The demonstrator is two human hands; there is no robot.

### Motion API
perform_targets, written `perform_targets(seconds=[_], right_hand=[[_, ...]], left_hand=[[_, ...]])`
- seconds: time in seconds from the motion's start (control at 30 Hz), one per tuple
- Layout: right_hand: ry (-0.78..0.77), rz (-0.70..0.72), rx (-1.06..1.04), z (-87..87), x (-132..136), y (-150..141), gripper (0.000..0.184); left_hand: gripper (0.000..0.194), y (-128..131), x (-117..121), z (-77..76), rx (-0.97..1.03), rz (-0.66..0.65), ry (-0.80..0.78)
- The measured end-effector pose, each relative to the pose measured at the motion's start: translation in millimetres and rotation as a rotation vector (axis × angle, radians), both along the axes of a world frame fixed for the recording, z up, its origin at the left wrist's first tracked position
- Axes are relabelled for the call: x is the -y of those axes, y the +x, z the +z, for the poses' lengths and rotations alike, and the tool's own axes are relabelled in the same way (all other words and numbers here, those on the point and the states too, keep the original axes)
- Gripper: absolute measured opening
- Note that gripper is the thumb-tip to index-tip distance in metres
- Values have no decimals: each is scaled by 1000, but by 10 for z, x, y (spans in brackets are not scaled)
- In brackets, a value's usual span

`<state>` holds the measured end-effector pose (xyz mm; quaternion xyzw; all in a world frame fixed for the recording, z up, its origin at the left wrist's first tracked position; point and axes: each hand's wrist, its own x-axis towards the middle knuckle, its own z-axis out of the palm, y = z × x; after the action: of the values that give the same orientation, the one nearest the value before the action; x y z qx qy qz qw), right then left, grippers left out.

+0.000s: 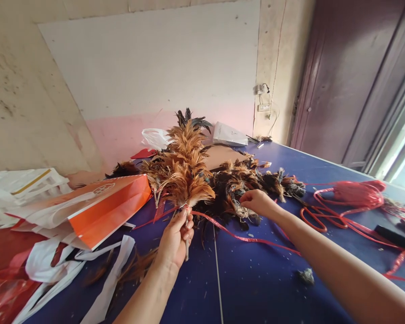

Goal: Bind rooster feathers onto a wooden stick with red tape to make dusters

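Observation:
My left hand (pixel 180 236) grips the thin stick of a feather duster (pixel 188 175), holding it upright. Its brown feathers sit in tiers, with dark ones at the tip. A red plastic ribbon (pixel 245 239) runs from the stick just above my fingers across to the right. My right hand (pixel 258 203) is at a pile of dark and brown feather bunches (pixel 234 186), its fingers curled together at the pile's edge. Whether a feather is pinched there is hidden.
On the left lie an orange and white paper bag (pixel 113 204) and white strips (pixel 111 279). A bundle of red ribbon (pixel 357 195) rests at right on the blue table (pixel 256 288). A white box (pixel 230 134) stands at the back, near the wall. A grey tuft (pixel 305 276) lies in front.

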<state>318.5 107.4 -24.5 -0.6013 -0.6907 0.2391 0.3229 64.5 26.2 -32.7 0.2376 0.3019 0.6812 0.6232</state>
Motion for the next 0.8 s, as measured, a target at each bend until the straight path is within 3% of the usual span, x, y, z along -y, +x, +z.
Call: perform_targets(seconds=[0.1, 0.23, 0.37, 0.47, 0.53, 0.6, 0.7, 0.8], right_hand=[[29, 22, 111, -47, -36, -141, 19], [21, 39, 184, -99, -60, -186, 9], [55, 16, 155, 21, 2, -119, 4], [-2, 74, -203, 234, 197, -193, 14], [-114, 247, -625, 370, 395, -360, 24], [-193, 398, -871, 452, 596, -602, 28], [-208, 423, -987, 450, 795, -1003, 26], [-149, 391, -1024, 360, 826, -1309, 22]], left_hand=[[13, 1, 4, -8, -7, 9, 5], [16, -10, 0, -36, -10, 10, 20], [20, -10, 4, -39, -10, 4, 43], [25, 7, 18, -24, -14, 28, 29], [29, 24, 30, -19, -27, 48, 18], [29, 42, 39, -21, -53, 67, 10], [27, 63, 44, -33, -93, 96, 26], [24, 78, 46, -38, -117, 122, 70]])
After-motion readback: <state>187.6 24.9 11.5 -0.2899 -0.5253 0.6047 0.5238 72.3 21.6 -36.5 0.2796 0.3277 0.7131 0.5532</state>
